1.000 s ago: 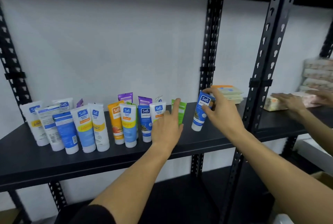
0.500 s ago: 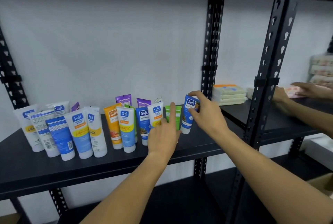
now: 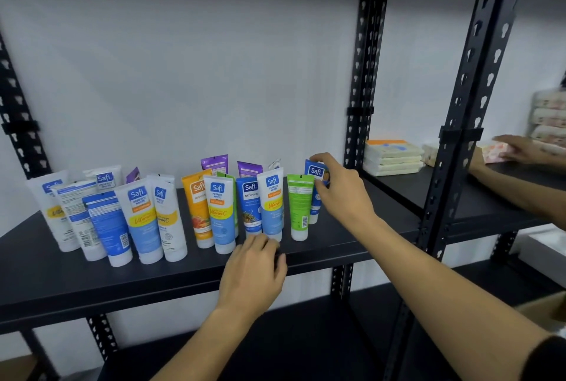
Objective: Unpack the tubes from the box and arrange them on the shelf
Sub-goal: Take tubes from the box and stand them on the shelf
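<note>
Several Safi tubes stand cap-down in rows on the black shelf (image 3: 352, 236). My right hand (image 3: 340, 194) pinches the top of a dark blue tube (image 3: 315, 172) at the right end of the row, just behind a green tube (image 3: 298, 206). My left hand (image 3: 254, 273) rests at the shelf's front edge below a light blue and white tube (image 3: 272, 206), fingers loosely curled and holding nothing. White, blue, orange and purple tubes fill the left and middle. A corner of a cardboard box (image 3: 545, 307) shows at the lower right.
Black perforated uprights (image 3: 363, 74) (image 3: 468, 123) frame the bay. In the bay to the right, stacked packets (image 3: 393, 157) lie on the shelf, and another person's hands (image 3: 514, 148) handle a pack. A lower shelf (image 3: 275, 350) lies below. A white wall is behind.
My right hand carried the dark blue tube left and set it beside the green tube. My left hand let go of the green tube and dropped to the shelf's front edge.
</note>
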Demonstrator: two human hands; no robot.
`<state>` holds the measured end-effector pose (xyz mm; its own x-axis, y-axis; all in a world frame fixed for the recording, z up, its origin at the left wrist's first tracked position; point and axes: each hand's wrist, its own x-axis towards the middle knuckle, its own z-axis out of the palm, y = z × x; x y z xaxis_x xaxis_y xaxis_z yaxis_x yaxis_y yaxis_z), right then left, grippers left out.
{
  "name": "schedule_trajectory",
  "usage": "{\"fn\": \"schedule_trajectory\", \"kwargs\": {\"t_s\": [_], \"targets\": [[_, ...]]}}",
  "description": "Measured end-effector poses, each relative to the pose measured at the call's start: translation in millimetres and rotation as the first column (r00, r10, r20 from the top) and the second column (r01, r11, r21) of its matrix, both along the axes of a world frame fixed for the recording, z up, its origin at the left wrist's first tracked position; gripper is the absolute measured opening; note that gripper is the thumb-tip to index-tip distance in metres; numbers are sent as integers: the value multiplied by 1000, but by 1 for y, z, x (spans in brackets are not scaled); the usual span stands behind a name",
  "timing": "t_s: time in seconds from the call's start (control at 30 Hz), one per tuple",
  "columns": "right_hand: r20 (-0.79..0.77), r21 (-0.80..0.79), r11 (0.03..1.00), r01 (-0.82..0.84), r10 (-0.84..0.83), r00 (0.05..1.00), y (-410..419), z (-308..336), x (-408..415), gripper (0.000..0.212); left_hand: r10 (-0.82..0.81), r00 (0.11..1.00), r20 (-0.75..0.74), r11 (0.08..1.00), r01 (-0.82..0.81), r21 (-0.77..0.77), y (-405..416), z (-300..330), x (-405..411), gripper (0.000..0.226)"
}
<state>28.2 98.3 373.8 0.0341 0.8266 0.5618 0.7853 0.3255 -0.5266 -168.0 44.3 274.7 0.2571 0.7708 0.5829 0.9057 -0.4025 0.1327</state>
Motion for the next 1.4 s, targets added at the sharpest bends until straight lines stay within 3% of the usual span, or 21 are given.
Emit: {"fn": "schedule_trajectory", "kwargs": {"t_s": [0.07,0.17,0.43,0.73,0.87,1.0,1.17,1.3,1.4], "targets": [[9,-12,1000,-1,1,1000,1,-1,-4,39,-34,999,24,999,34,14,0,-14,-12,30],[28,-46,999,-6,7,1000,1,-8,-10,38,-45,997,59,998,41,57,-7,-30,-18,45],[42,-82,996,-19,23,999,3,-12,-17,47,-17,970,242,1000,17,4,-12,-35,-7,50],[-152,-130,991,20,-39,988,-11,-21,-9,63,-45,983,176,998,52,-37,-13,-37,-14,54],[-241,-95,990,105,-125,962,-44,-38,-21,67,-71,997,38,996,73,-50,-17,-40,-23,61],[-201,-16,1000,2,-6,980,-85,-64,-47,70,-130,991,-21,991,129,-36,-25,-39,-36,62],[-147,-92,991,-102,88,985,-119,-102,-81,63,-202,978,44,976,204,-76,-51,-52,-63,61],[-130,-194,963,-186,163,978,-136,-141,-110,59,-126,977,170,969,158,-192,-83,-88,-104,57],[-100,-293,926,-236,216,971,-145,-177,-130,55,-11,983,184,952,67,-298,-105,-128,-148,53]]}}
